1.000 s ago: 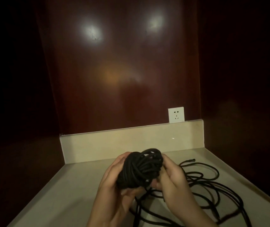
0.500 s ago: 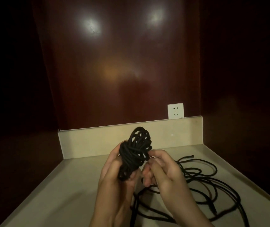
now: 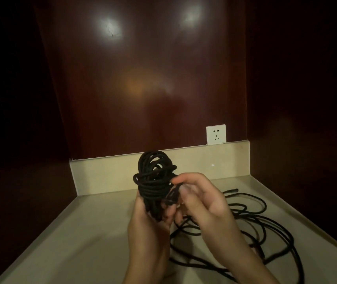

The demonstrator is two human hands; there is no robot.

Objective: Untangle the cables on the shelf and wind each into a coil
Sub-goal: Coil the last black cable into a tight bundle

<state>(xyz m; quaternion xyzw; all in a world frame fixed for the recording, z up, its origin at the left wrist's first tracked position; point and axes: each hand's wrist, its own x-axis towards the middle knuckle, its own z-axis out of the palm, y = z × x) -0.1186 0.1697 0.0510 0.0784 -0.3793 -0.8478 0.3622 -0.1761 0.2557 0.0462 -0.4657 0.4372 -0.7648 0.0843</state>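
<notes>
Black coiled cable (image 3: 153, 181), bunched upright loops, held in left hand (image 3: 149, 226)

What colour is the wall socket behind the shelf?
White: the wall socket shows best in the head view, against the dark red-brown panel.

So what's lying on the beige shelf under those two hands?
Loose black cable sprawls in tangled loops over the beige stone shelf, below the right hand. The left hand holds the wound black bundle above it. Both forearms hide part of the tangle.
</notes>
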